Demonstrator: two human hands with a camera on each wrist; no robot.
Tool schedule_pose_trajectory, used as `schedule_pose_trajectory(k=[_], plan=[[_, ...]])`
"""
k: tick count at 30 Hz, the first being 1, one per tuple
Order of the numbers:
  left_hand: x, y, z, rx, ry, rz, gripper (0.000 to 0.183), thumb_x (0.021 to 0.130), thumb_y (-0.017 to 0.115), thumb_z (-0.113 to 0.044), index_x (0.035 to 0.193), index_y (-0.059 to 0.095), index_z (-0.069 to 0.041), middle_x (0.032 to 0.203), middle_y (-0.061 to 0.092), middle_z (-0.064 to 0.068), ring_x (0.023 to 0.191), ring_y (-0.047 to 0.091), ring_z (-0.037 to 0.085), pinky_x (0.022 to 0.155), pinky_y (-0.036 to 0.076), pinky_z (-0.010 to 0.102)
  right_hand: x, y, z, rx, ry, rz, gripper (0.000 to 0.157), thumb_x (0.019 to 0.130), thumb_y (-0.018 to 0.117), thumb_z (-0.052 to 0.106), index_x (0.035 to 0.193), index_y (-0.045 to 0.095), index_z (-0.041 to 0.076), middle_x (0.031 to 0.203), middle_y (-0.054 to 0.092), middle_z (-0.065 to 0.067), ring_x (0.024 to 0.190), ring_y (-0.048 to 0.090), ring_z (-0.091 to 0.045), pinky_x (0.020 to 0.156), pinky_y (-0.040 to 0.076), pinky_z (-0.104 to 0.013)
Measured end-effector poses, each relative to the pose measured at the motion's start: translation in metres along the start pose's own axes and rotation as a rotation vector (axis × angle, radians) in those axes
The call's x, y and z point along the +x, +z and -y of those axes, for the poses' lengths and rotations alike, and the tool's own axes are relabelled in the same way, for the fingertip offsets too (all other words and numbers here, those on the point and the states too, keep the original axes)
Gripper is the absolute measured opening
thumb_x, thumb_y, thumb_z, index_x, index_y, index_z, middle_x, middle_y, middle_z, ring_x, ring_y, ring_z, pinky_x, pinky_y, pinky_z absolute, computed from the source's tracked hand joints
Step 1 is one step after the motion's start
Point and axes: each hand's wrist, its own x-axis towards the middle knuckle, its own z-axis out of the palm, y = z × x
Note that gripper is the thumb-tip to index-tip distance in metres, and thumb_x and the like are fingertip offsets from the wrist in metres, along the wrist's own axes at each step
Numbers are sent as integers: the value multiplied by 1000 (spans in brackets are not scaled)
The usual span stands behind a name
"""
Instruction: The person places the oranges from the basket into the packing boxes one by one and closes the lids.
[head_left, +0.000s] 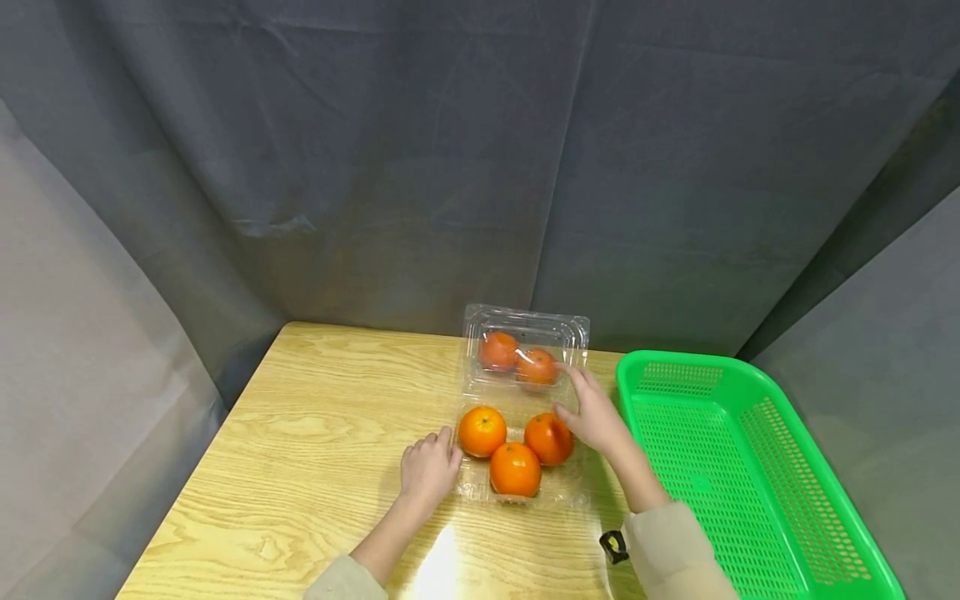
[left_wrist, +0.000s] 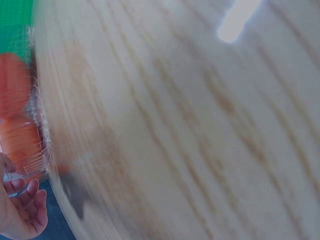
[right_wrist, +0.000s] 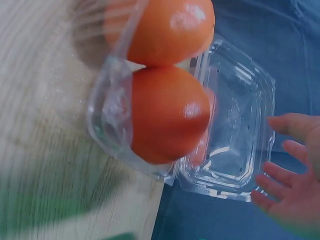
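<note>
A clear plastic clamshell (head_left: 480, 483) stands with its lid (head_left: 551, 327) tipped back toward the curtain. Three oranges (head_left: 515, 469) sit in its base, and two more oranges (head_left: 499, 350) show through the lid's plastic. My left hand (head_left: 429, 467) holds the clamshell's left edge, thumb and forefinger at the rim; in the left wrist view its other fingers are loosely curled. At the lid's right side my right hand (head_left: 595, 417) has its fingers spread, with the thumb over the right orange (head_left: 549, 438). In the right wrist view those fingertips (right_wrist: 274, 122) are beside the lid's rim.
A green plastic basket (head_left: 637, 367) stands right of the clamshell, partly behind the right forearm. Beside the right sleeve is a small black object (head_left: 614, 547) with a yellow mark. Grey curtains (head_left: 390, 167) hang behind the wooden table (head_left: 337, 400) and along both sides.
</note>
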Motion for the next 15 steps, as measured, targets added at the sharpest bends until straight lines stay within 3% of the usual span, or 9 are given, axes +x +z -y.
schedule_pose_trajectory(k=[9, 15], plan=[[0, 1, 1, 3, 4, -10, 23, 84, 54, -24, 97, 63, -7, 68, 60, 5, 54, 53, 18, 48, 39, 28, 22, 0, -21, 194, 64, -253, 63, 78, 64, -1, 134, 34, -3, 127, 40, -28, 115, 39, -42, 96, 32, -54], [0, 1, 2, 8, 8, -19, 23, 84, 54, -24, 96, 63, -7, 67, 59, 5, 53, 53, 18, 48, 39, 28, 37, 2, -30, 305, 166, -289, 63, 81, 62, 1, 135, 30, -2, 126, 38, -30, 118, 37, -42, 98, 31, -50]])
